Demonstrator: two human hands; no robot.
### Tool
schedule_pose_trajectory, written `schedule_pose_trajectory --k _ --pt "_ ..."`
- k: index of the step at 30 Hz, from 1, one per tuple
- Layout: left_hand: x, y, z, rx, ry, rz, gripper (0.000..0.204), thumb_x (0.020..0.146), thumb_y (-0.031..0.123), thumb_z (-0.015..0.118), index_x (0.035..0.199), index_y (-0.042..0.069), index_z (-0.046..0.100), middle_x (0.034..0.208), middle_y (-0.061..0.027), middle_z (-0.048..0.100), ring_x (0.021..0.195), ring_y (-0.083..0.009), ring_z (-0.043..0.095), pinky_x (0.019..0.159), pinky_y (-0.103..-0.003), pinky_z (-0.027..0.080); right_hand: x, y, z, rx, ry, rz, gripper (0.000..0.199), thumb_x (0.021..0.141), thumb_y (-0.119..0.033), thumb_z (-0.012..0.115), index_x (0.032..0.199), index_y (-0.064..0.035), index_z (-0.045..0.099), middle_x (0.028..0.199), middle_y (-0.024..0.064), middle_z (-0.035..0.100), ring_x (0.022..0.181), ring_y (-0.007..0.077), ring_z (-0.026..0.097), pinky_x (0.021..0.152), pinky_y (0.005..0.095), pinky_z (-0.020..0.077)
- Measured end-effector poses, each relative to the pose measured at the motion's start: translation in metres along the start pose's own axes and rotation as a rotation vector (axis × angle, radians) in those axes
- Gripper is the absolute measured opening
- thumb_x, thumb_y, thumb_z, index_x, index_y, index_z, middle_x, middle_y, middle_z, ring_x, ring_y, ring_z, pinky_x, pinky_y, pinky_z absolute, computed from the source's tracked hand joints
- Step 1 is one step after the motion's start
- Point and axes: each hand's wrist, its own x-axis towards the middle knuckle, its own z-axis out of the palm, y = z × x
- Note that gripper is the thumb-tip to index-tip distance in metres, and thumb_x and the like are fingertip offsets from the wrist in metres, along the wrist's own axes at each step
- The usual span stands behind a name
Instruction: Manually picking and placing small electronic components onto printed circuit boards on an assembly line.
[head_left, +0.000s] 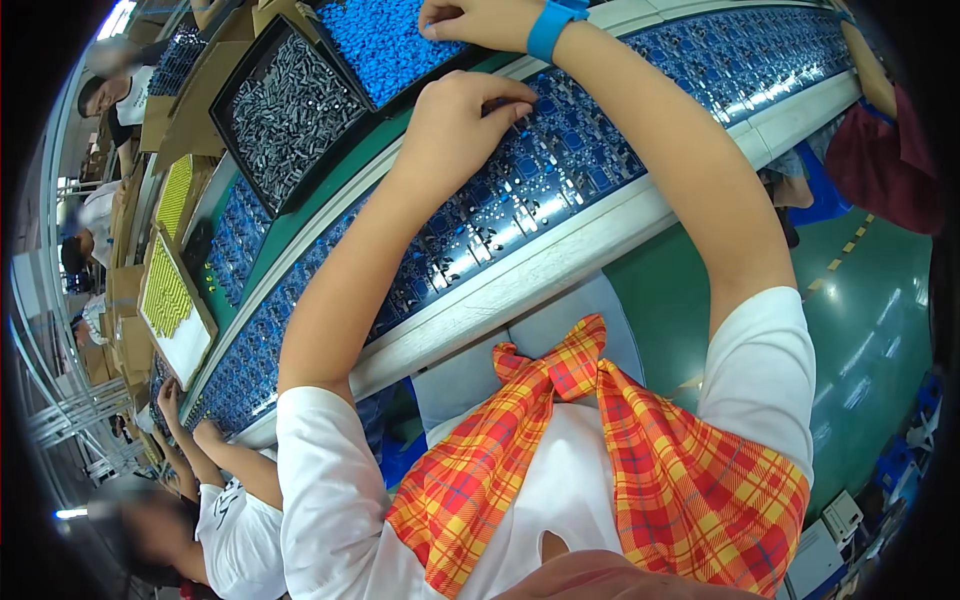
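Observation:
My left hand (462,118) is over a row of blue circuit boards (560,165) on the conveyor line. Its thumb and forefinger come close together at the tips, and anything between them is too small to make out. Farther off, my right hand (490,22) reaches over the tray of small blue components (385,45), a blue band (550,32) around its wrist. Those fingers are curled, fingertips down at the blue parts; whether a part sits in them is hidden. Left of the blue tray stands a black tray (222,108) of small dark cylindrical components (290,110).
A pale rail (520,262) edges the conveyor on my side. White boards with yellow parts (168,300) and cardboard boxes (130,345) stand to the left. A co-worker (235,520) reaches over the line at lower left; another person's arm (868,65) is at far right.

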Motion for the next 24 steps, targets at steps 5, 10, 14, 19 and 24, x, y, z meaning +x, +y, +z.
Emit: schedule_pose_trajectory --k 5,10,14,19,24 --pt "0.009 -0.007 0.012 0.217 0.042 0.259 0.010 0.080 0.013 0.073 0.088 0.011 0.078 0.085 -0.0058 0.069 0.085 -0.0286 0.060 0.080 -0.040 0.049 0.002 0.018 -0.004 0.312 0.040 -0.014 0.019 0.081 -0.023 0.069 0.085 -0.0056 0.076 0.080 0.0155 0.073 0.074 0.0293 0.071 0.071 0.0397 0.0556" --pt "0.005 -0.012 0.015 0.262 0.033 0.279 0.007 0.081 0.015 0.071 0.084 0.013 0.077 0.083 -0.0020 0.066 0.088 -0.0257 0.057 0.084 -0.040 0.044 -0.002 0.014 -0.005 0.315 0.093 0.028 0.021 0.082 -0.022 0.065 0.087 -0.0063 0.077 0.082 0.0164 0.073 0.076 0.0301 0.071 0.072 0.0402 0.0560" --pt "0.005 -0.007 0.013 0.318 0.024 0.276 0.007 0.081 0.015 0.071 0.084 0.014 0.077 0.084 -0.0010 0.066 0.090 -0.0243 0.057 0.085 -0.039 0.042 -0.003 0.008 -0.016 0.377 0.080 0.098 0.022 0.082 -0.021 0.063 0.089 -0.0065 0.078 0.084 0.0167 0.074 0.079 0.0297 0.072 0.073 0.0399 0.0562" --pt "0.003 -0.002 0.012 0.419 0.021 0.304 0.007 0.082 0.014 0.070 0.083 0.015 0.077 0.085 0.0002 0.066 0.093 -0.0223 0.057 0.085 -0.039 0.041 -0.004 0.007 -0.012 0.424 0.122 0.095 0.023 0.087 -0.017 0.060 0.094 -0.0034 0.077 0.087 0.0144 0.075 0.079 0.0255 0.072 0.073 0.0369 0.0562" --pt "0.010 0.002 0.016 0.462 0.024 0.324 0.008 0.082 0.014 0.069 0.082 0.016 0.077 0.087 0.0003 0.067 0.094 -0.0218 0.057 0.086 -0.039 0.040 -0.005 0.024 -0.007 0.580 0.145 0.168 0.025 0.094 -0.013 0.054 0.106 -0.0003 0.073 0.090 0.0112 0.074 0.079 0.0194 0.070 0.071 0.0324 0.0557"
